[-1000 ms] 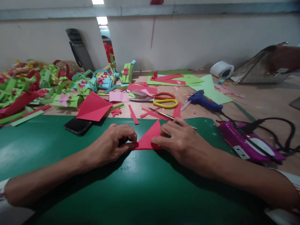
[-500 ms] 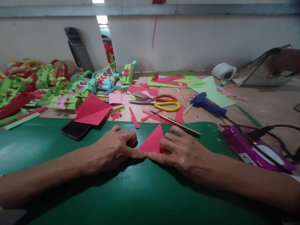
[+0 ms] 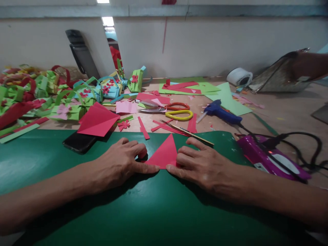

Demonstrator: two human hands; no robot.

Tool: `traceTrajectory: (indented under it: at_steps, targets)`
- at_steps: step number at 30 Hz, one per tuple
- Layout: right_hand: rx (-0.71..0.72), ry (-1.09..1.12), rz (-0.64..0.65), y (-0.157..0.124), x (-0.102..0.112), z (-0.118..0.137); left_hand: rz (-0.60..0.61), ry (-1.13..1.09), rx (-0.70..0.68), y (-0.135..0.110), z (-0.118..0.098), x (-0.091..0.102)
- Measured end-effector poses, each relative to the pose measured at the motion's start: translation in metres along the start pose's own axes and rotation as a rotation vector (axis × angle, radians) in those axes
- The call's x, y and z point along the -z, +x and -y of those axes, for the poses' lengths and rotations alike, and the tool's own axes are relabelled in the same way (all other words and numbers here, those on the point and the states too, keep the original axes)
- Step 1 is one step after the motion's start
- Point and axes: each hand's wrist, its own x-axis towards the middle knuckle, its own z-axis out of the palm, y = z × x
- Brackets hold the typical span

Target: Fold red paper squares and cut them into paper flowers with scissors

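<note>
A red sheet of paper, folded into a triangle, lies on the green mat with its point away from me. My left hand is at its left corner, fingers curled and thumb laid along the near folded edge. On the right side, my right hand has its fingers bent onto the paper and its thumb on the same edge. A short gap separates the two thumb tips. The paper's lower right corner is hidden under my right fingers.
Beyond the mat lie scissors, a blue glue gun and paper scraps. Red sheets partly cover a phone. Paper baskets crowd the left. A purple power strip with cables and a bag are right.
My thumbs have slid slightly apart along the folded edge, showing more of the paper between them. The whole view has shifted a little, so the background sits further left.
</note>
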Motion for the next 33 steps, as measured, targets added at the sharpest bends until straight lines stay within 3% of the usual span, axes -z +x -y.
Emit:
traceTrajectory:
  at_steps: [12,19,24,33]
  targets:
    - [-0.080,0.032,0.040,-0.033,0.002,-0.002,0.055,0.069,-0.048,0.006,-0.004,0.007]
    - [-0.161,0.054,-0.099,-0.015,0.003,0.012,0.076,0.138,-0.060,0.012,-0.012,0.016]
    - [-0.127,0.039,-0.059,-0.002,-0.004,0.013,0.021,0.112,-0.053,0.005,-0.009,0.011]
    - [-0.159,0.108,-0.057,-0.009,-0.011,0.007,0.002,0.040,0.002,-0.020,-0.001,0.007]
